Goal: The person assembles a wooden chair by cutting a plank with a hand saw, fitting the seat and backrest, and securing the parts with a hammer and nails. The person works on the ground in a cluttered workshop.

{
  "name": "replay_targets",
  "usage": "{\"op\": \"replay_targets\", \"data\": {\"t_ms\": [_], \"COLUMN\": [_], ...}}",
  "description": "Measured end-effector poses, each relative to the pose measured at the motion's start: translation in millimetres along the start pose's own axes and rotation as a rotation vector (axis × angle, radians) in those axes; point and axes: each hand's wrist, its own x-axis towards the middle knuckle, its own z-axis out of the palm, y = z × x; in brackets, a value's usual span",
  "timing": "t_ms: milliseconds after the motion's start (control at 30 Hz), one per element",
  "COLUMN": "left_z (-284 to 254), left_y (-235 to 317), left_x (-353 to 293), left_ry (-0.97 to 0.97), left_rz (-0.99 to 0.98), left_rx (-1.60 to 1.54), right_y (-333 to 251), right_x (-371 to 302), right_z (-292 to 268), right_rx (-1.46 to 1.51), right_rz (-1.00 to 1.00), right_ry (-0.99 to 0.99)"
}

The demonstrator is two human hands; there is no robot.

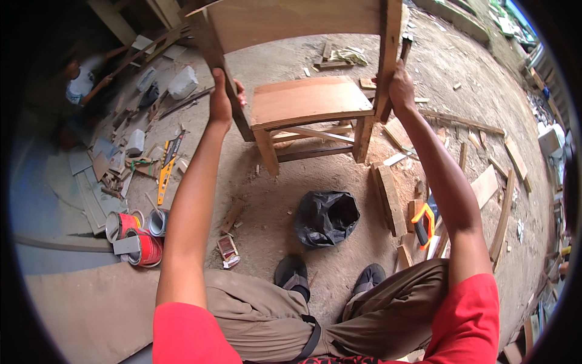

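Ahead of me is a small wooden chair (312, 100) with a curved backrest panel (297, 21) between two upright posts. My left hand (222, 103) is closed round the left post (209, 45), fingertips showing past its inner side. On the right post (389, 42) my right hand (400, 91) is closed, its fingers partly hidden behind the wood. A thin dark-tipped tool (406, 45) sticks up just above that hand; its kind and whether I hold it I cannot tell. The chair's front legs point down toward the ground; how the posts meet the seat is unclear.
A black plastic bag (327, 218) stands before my feet. Right of it lie wood offcuts (388, 200) and an orange-handled saw (423, 224). To the left are a yellow saw (170, 164), red cans (145, 247) and scrap pieces. Another person (82, 79) is at the far left.
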Motion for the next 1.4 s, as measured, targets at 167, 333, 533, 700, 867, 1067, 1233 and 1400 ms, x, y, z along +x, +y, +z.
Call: {"op": "replay_targets", "data": {"t_ms": [167,333,533,700,867,1067,1233,1400], "left_z": [18,29,49,53,54,50,47,47], "left_y": [22,68,69,71,71,69,69,64], "left_x": [-13,-2,-5,-2,5,22,42,31], "left_ry": [0.005,0.106,0.313,0.377,0.363,0.346,0.317,0.337], "left_rz": [0.119,0.255,0.334,0.362,0.424,0.430,0.415,0.441], "left_rx": [0.132,-0.247,-0.146,-0.143,-0.154,-0.148,0.026,-0.098], "right_y": [20,-3,-21,-25,-20,-22,-29,-18], "right_x": [0,-17,-12,-1,14,22,32,30], "right_z": [-14,-4,-4,10,15,27,39,27], "right_rx": [0.057,0.211,0.333,0.365,0.361,0.368,0.359,0.320], "right_rz": [-0.185,-0.278,-0.141,-0.138,-0.253,-0.302,-0.390,-0.428], "right_ry": [0.030,0.114,0.152,0.265,0.313,0.399,0.410,0.348]}}
